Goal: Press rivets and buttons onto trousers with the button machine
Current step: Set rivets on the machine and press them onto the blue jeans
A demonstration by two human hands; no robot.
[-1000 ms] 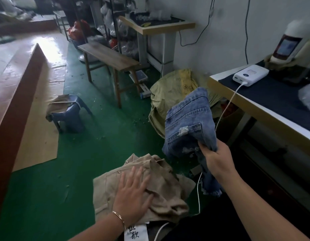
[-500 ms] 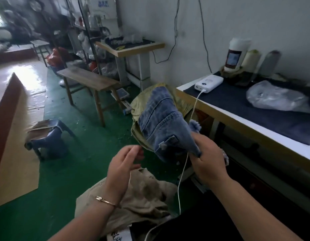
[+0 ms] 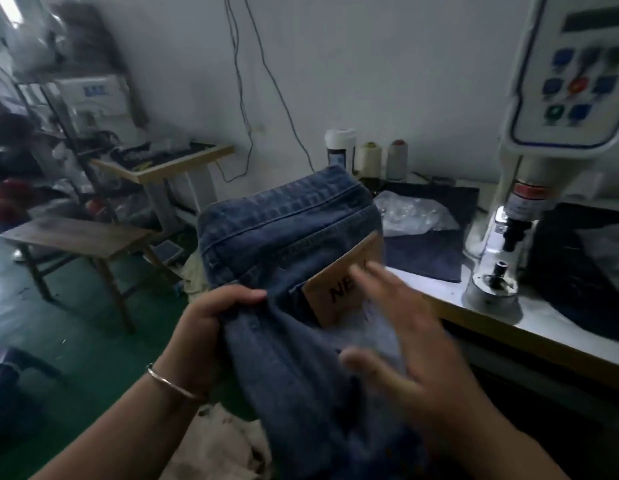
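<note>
Left hand [image 3: 211, 323] clamped on jeans [image 3: 287, 244]; right hand [image 3: 401, 337] spread flat, blurred. Button machine [image 3: 502, 258] at 2 o'clock, right hand nearer.

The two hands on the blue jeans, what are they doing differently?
The left hand is curled into a closed grip, pinching a fold of the blue denim jeans; the right hand is open, fingers spread flat and blurred. The left wrist wears a thin metal bracelet; the right wrist is bare. Both touch the jeans.
</note>
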